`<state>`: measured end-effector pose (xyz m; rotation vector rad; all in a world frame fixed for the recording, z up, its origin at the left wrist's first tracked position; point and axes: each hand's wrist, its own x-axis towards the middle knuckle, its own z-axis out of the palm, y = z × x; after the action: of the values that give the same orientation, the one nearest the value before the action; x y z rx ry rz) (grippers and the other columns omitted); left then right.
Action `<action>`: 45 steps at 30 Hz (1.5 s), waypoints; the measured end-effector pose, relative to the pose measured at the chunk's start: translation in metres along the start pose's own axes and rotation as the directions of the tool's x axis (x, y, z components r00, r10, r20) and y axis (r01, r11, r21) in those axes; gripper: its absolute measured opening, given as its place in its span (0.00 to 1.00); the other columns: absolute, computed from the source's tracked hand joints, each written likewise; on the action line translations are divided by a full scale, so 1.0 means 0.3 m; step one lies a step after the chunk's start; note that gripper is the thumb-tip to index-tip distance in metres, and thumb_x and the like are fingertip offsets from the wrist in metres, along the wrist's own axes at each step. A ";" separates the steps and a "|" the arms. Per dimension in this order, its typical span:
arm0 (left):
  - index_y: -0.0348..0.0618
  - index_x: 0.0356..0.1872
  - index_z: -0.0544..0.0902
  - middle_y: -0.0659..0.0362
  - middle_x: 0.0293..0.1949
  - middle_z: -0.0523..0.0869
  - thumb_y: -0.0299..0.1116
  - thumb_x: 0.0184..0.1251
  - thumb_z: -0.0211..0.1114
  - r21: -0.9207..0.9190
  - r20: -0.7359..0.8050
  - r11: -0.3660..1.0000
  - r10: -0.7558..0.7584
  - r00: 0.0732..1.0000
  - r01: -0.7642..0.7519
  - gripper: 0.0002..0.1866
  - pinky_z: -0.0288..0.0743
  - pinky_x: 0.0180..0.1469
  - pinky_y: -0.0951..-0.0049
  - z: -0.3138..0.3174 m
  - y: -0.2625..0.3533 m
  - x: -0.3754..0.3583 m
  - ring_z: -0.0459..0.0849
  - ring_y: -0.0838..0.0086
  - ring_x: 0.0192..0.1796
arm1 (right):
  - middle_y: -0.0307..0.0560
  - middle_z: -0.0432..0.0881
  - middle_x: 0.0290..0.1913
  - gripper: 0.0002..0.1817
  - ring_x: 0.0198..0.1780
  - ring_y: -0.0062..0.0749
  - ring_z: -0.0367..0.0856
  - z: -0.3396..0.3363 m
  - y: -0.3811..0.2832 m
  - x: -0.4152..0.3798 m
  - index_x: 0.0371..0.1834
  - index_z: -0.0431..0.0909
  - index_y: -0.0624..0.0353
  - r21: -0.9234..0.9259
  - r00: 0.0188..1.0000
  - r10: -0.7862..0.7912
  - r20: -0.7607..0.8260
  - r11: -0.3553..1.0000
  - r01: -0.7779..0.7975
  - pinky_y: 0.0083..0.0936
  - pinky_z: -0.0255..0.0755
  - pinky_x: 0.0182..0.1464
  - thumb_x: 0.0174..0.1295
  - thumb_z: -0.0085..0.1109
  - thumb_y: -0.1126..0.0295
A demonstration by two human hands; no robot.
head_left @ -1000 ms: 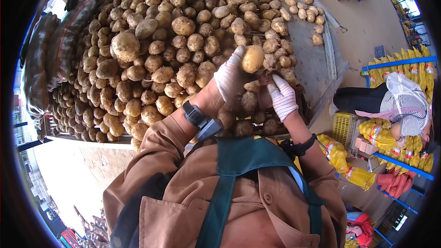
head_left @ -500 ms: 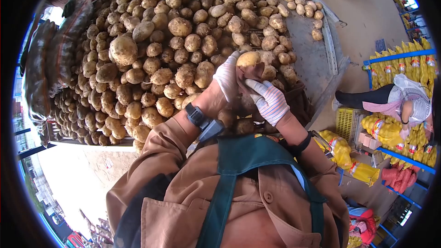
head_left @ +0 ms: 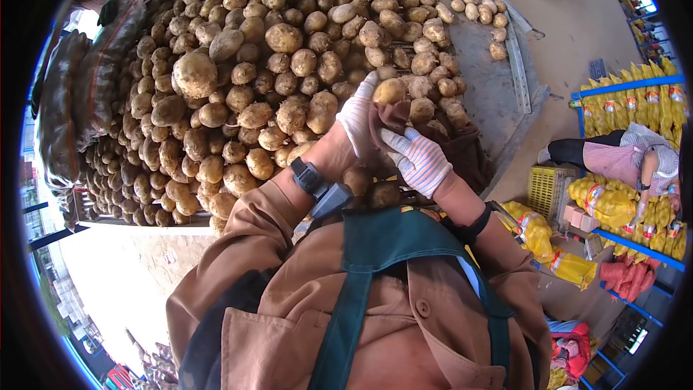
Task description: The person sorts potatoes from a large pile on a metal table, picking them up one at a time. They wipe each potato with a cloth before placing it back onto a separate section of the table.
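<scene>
Matt, earth-dusted potatoes point(head_left: 289, 65) lie on a dull grey metal table point(head_left: 491, 94); knit cloth gloves point(head_left: 422, 162).

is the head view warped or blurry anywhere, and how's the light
Head view: strong fisheye, black corners, edges bent; bright even daylight, soft shadows in the potato pile; left hand and right hand with the potato sharp; person at the right rim squeezed.

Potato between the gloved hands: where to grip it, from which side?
Grip the potato across its bare upper half, coming from above. Its lower part is wrapped in the brown cloth, with the left hand behind and the right hand below, so probably only the rounded top is free.
</scene>
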<state>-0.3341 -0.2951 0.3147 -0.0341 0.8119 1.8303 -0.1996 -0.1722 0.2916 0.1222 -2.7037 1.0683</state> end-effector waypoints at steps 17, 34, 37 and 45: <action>0.45 0.64 0.73 0.57 0.53 0.83 0.57 0.77 0.48 -0.031 0.184 0.993 -0.110 0.977 0.118 0.28 0.68 0.66 0.66 -0.234 -0.100 0.128 0.79 0.71 0.57 | 0.51 0.83 0.57 0.22 0.58 0.39 0.82 -0.017 0.088 -0.013 0.63 0.77 0.60 0.417 0.978 0.169 -0.123 0.903 -0.103 0.30 0.72 0.64 0.65 0.55 0.80; 0.40 0.68 0.70 0.56 0.64 0.77 0.56 0.81 0.38 -0.271 0.327 0.935 -0.131 0.936 0.226 0.32 0.69 0.64 0.64 -0.073 -0.035 0.003 0.78 0.69 0.59 | 0.60 0.83 0.46 0.25 0.42 0.58 0.84 -0.041 -0.027 0.049 0.66 0.77 0.45 0.055 0.933 0.014 -0.359 0.998 0.007 0.40 0.80 0.47 0.64 0.58 0.74; 0.41 0.64 0.72 0.54 0.63 0.76 0.57 0.80 0.42 -0.058 0.156 0.992 0.116 0.981 -0.108 0.30 0.66 0.68 0.63 -0.017 -0.073 0.007 0.77 0.64 0.60 | 0.54 0.81 0.39 0.29 0.39 0.58 0.82 -0.070 -0.091 0.052 0.67 0.76 0.34 -0.424 0.994 0.106 0.017 0.901 -0.089 0.47 0.78 0.42 0.60 0.60 0.72; 0.43 0.62 0.75 0.57 0.56 0.80 0.56 0.76 0.53 -0.355 0.156 0.908 -0.179 0.971 0.224 0.28 0.66 0.68 0.70 -0.026 -0.055 -0.028 0.76 0.69 0.58 | 0.55 0.81 0.59 0.24 0.58 0.35 0.79 -0.127 0.086 0.076 0.69 0.72 0.57 0.340 0.810 0.573 -0.128 0.792 -0.507 0.25 0.69 0.63 0.69 0.55 0.77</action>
<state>-0.3194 -0.3032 0.3035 -0.2395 0.3536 1.7450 -0.2188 -0.1271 0.3071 -0.7384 -2.4007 1.5234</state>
